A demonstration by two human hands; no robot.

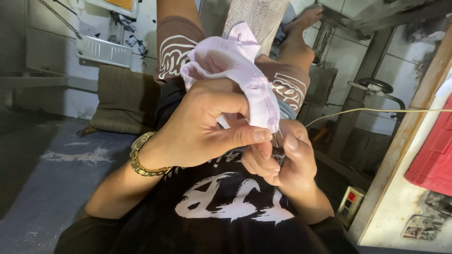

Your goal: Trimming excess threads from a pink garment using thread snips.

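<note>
From the head view, looking down over the person's lap: the left hand is raised in front of the chest, fingers curled, thumb stretched out to the right and pressed toward the forefinger, pinching the lower edge of a pale pink cloth; the cloth bunches up over the back of that hand, and its stitched hem hangs down on the right side, ending just at the thumb tip; a gold watch sits on the left wrist. The right hand is just below and right of the left, touching it, fingers folded in and thumb up, nipping a small dark metal tool whose tip meets the bottom of the hem; what the tool is I cannot tell, it is mostly hidden between the fingers. Behind the hands are brown shorts with white print on both thighs, a black shirt with a white design below. A thin pale thread runs from near the hands off to the right; a red cloth lies on a table at the right edge; a grey floor is at the left.
</note>
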